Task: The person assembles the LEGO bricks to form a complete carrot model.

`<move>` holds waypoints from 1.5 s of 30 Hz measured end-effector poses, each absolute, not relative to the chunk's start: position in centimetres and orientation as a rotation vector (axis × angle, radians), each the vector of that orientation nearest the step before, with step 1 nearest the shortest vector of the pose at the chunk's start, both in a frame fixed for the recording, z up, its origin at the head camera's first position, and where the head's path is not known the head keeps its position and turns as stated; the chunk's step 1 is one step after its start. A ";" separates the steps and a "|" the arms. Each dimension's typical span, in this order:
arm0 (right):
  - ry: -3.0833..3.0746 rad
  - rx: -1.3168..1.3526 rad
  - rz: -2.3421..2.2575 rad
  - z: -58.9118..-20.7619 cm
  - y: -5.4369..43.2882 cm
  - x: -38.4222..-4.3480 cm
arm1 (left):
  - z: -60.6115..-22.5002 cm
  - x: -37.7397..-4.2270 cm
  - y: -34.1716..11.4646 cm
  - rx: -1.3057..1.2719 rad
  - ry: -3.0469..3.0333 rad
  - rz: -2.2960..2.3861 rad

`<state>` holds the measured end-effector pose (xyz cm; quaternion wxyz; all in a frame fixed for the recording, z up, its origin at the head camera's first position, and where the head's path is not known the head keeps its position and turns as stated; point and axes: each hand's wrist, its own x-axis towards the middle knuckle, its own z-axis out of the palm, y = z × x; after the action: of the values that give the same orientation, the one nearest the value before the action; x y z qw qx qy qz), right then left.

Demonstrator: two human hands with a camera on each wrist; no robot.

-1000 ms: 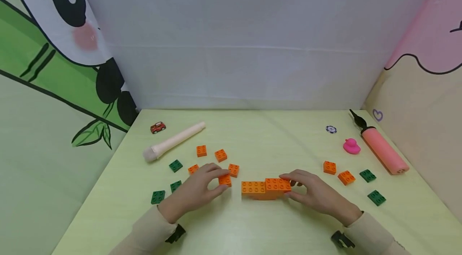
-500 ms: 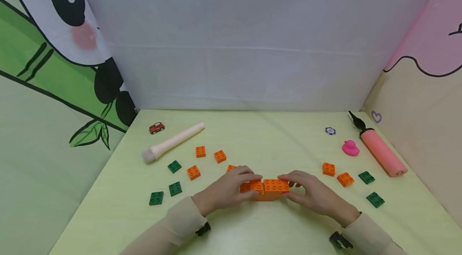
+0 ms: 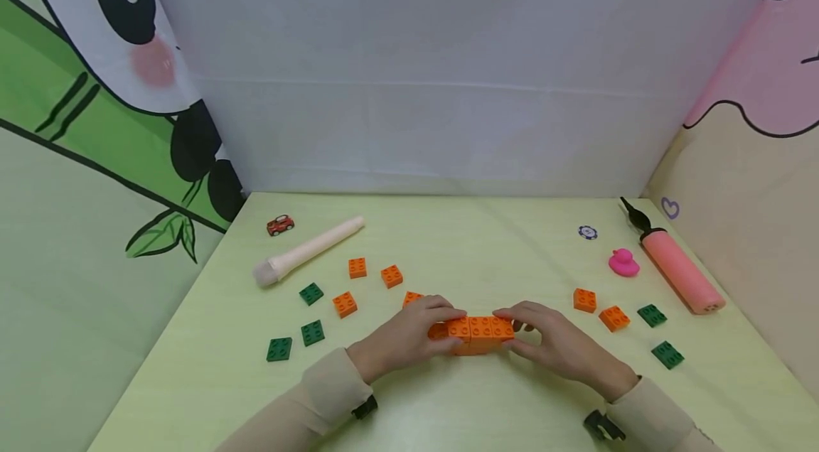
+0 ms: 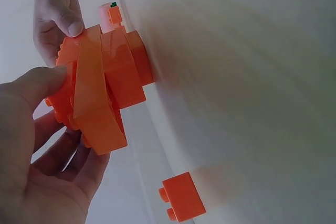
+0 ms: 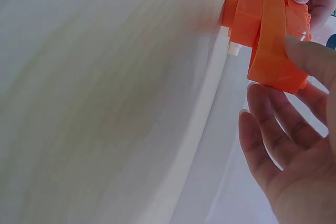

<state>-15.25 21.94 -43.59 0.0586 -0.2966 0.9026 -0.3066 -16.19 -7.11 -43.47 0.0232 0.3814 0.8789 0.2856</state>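
We've got plain beige long sleeves on: left sleeve [image 3: 275,415] at 7 o'clock in head view, right sleeve [image 3: 672,427] at 4. Left cuff [image 3: 337,375] and right cuff [image 3: 643,401]: wide, same beige. Small black left fitting [image 3: 365,407] at its cuff's 5 o'clock; angular black right fitting [image 3: 603,426] at 8. Left hand [image 3: 406,335], right hand [image 3: 553,342]: both bare.

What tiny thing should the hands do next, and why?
Maybe press the small square orange plastic brick straight down: the left hand pinches it atop the stepped orange brick stack, the right hand steadies the other end, and whether it's fully seated is unclear.
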 end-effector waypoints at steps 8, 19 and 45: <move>2.735 -0.909 -0.935 -43.6 21.9 -15.2 | -43.0 -16.2 -6.9 1.191 2.735 0.809; 2.743 -0.915 -0.933 -43.6 21.9 -15.2 | -42.9 -16.3 -6.8 1.180 2.731 0.790; 2.712 -0.914 -0.942 -43.3 22.0 -15.3 | -42.9 -19.4 -12.1 0.944 2.804 0.796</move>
<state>-15.30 21.98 -43.30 0.0641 -0.3027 0.8983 -0.3120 -19.44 -12.14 -42.86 0.0391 0.3078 0.9146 0.2595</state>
